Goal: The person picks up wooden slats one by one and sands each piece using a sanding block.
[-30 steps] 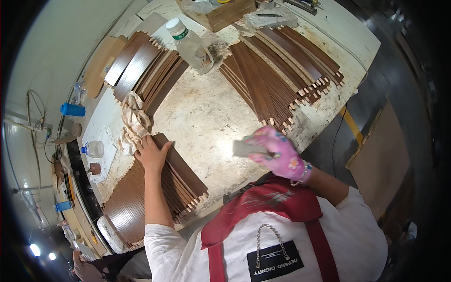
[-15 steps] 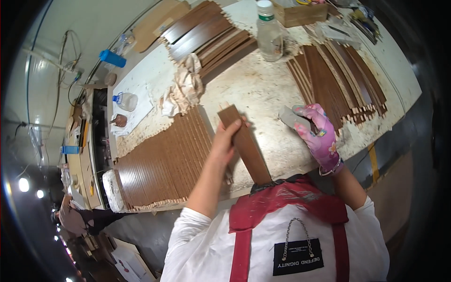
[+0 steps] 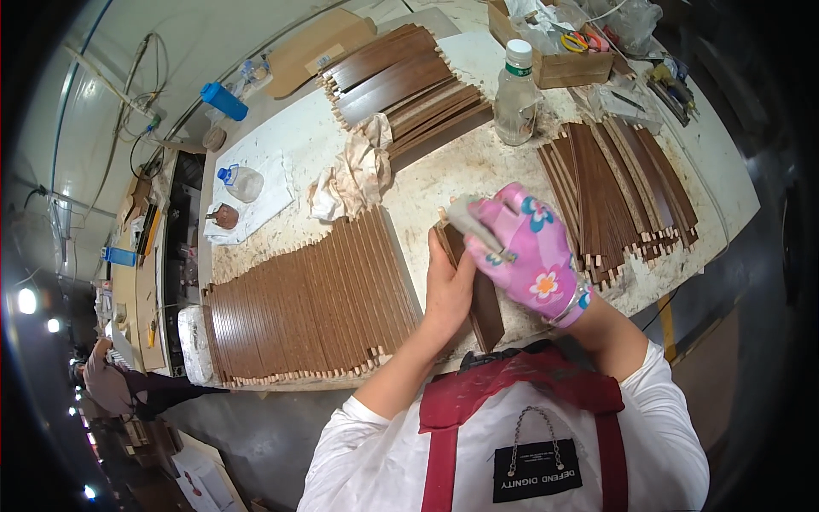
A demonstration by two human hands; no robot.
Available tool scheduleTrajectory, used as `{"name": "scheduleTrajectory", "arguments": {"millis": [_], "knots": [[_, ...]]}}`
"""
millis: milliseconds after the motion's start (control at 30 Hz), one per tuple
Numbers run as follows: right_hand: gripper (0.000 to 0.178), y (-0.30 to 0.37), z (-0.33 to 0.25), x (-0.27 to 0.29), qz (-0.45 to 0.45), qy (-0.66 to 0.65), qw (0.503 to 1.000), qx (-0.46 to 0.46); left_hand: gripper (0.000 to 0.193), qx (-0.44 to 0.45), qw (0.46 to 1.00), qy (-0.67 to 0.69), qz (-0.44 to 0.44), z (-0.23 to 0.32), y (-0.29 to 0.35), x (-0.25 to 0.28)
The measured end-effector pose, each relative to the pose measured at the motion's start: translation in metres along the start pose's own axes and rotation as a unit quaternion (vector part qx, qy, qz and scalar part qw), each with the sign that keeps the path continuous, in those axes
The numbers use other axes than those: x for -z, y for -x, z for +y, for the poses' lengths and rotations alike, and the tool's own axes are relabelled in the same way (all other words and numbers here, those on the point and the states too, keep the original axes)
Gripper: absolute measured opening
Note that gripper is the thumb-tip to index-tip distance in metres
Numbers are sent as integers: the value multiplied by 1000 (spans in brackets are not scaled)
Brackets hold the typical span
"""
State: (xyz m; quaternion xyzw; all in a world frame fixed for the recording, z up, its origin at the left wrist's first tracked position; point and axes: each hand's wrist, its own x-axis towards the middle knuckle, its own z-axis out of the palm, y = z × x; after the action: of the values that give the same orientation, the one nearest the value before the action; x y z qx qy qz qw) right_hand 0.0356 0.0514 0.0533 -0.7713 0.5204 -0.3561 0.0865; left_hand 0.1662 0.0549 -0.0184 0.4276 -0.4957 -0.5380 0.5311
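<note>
Bare and closed, my left hand [image 3: 450,294] grips a dark brown wooden slat [image 3: 489,317] with pale dowel pins at its far end. The slat is tilted, its near end close to my apron. In a pink flowered glove, my right hand [image 3: 533,260] closes round a grey pad [image 3: 474,224], perhaps a sanding pad. The pad lies against the slat's far end and partly hides it. To the left, a long row of similar slats [image 3: 299,299] stands on edge, packed side by side. A looser pile of slats [image 3: 597,188] lies to the right.
Another stack of slats [image 3: 397,81] sits at the back of the white table [image 3: 435,183], beside a crumpled cloth [image 3: 354,171]. A clear bottle [image 3: 516,98] stands before a wooden box [image 3: 572,68] holding scissors. At far left are a blue-capped jug [image 3: 243,182] and a distant person [image 3: 111,384].
My right hand has moved left with the grey pad, from apart to against the slat's far end. My left hand has shifted slightly right and turned the slat more onto its edge.
</note>
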Motion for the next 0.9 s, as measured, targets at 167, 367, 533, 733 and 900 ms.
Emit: {"name": "scheduleTrajectory", "arguments": {"millis": [167,367,533,733,900], "knots": [[26,-1,32,13,20,-20,996,-82,34,98,995,8,-6,5,0,10],[26,-1,32,22,41,-187,980,-46,45,128,937,319,-59,-21,-22,30],[28,-5,6,21,1,-220,975,-4,28,156,917,343,-131,-23,-22,29],[28,-7,-5,9,-57,-159,985,33,25,248,923,295,15,-4,-14,17],[32,-15,49,-18,-8,-100,993,68,19,105,885,395,-223,-49,-20,34]]}}
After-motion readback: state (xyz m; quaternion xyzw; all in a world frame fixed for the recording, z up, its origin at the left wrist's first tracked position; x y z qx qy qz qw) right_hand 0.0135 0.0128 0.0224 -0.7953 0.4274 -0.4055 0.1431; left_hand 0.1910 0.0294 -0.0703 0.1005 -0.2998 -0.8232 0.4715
